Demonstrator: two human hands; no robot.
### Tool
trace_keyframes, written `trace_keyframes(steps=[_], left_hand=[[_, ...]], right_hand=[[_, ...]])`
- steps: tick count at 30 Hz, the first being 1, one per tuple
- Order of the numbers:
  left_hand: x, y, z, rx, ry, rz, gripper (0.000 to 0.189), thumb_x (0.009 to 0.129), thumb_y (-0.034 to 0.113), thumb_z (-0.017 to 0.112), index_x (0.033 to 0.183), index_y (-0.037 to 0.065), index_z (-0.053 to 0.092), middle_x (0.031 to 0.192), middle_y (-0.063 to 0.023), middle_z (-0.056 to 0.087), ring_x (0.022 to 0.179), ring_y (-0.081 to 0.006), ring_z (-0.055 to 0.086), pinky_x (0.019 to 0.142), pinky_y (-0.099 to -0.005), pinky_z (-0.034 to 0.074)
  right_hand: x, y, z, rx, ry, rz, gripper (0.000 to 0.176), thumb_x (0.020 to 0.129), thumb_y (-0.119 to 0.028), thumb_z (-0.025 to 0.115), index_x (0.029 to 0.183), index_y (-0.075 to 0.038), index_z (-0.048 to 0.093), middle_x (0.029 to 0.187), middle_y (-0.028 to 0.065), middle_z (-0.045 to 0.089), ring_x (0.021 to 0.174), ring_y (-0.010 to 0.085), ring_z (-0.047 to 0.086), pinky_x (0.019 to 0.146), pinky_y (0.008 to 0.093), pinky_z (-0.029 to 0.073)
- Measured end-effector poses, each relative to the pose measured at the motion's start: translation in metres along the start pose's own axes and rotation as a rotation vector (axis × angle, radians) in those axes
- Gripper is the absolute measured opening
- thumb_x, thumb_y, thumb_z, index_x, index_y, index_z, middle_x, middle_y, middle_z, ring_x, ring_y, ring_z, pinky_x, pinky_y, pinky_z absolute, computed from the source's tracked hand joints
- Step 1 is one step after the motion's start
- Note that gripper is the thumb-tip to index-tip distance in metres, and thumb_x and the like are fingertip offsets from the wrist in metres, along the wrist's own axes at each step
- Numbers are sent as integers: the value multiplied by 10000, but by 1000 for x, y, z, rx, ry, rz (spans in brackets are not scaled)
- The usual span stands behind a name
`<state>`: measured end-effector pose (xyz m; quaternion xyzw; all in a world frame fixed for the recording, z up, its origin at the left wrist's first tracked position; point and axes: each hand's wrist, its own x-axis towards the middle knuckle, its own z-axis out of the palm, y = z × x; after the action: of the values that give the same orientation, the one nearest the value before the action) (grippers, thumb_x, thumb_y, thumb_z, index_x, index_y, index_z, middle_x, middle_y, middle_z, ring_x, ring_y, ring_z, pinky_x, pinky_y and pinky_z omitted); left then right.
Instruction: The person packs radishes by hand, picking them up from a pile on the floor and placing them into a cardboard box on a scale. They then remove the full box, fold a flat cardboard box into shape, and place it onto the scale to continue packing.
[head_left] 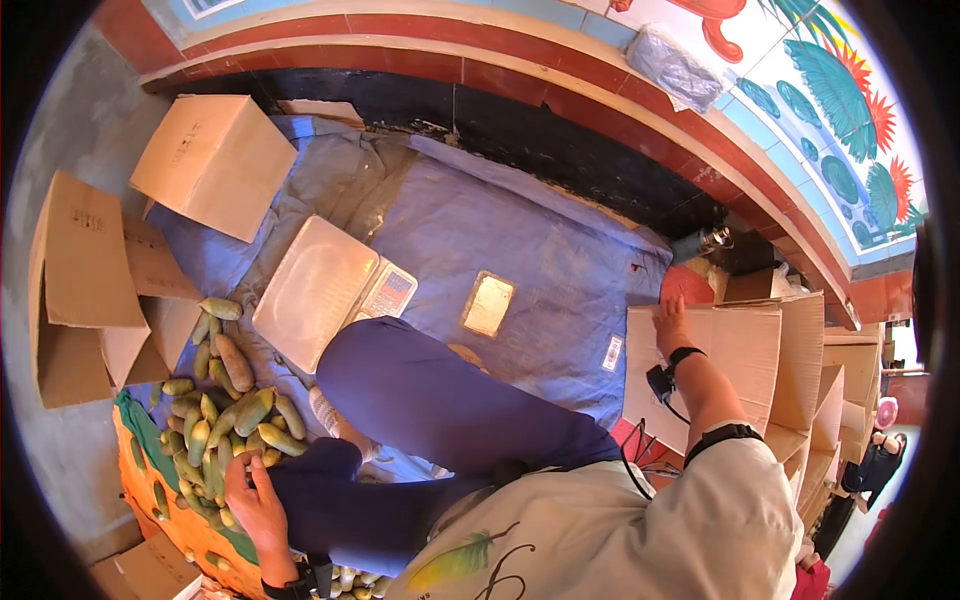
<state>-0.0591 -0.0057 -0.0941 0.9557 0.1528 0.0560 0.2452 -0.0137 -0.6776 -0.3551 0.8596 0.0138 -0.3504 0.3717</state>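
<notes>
My right hand [673, 330] lies over the upper edge of a cardboard box [720, 350] at the right, its fingertips hooked past the rim. My left hand [256, 505] hangs beside my bent knee, close to a heap of greenish-yellow cucumbers [215, 440]. Its thumb and fingers are apart and loosely bent, with nothing visible between them. Some of the heap is covered by that hand and my leg. In front of my knee, a weighing scale [318, 285] with a flat pan and a keypad panel [390, 292] rests on the blue sheet [440, 220].
Cardboard boxes [215, 165] stand at the back left, one open box [90, 290] beside the cucumbers. Several more boxes [800, 360] line the right. A pale rectangular plate [488, 303] lies on the sheet. A tiled wall ledge [480, 50] runs behind. A person [880, 460] is at the far right.
</notes>
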Motion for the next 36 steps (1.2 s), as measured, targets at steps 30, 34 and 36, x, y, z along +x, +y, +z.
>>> trace_keyframes(steps=[30,34,36], left_hand=[[49,36,54,-76,235,166,224,799,246,535,747,36,590,782,-172,602,794,-349,582,709,-439,472],[35,30,40,-79,241,177,248,800,259,533,729,27,583,768,-182,607,790,-358,585,720,-446,472],[29,25,37,-106,248,157,283,810,282,524,722,17,570,784,-187,610,813,-358,584,742,-450,466]], right_hand=[[-50,8,-301,908,1274,-504,184,729,-35,626,910,-4,612,976,162,607,957,333,553,853,401,436],[-111,19,-378,1018,1453,-587,142,760,-12,589,900,7,592,957,161,600,928,322,558,825,377,444],[-135,24,-407,1002,1523,-627,138,761,-10,586,897,9,587,952,161,598,916,321,560,817,377,446]])
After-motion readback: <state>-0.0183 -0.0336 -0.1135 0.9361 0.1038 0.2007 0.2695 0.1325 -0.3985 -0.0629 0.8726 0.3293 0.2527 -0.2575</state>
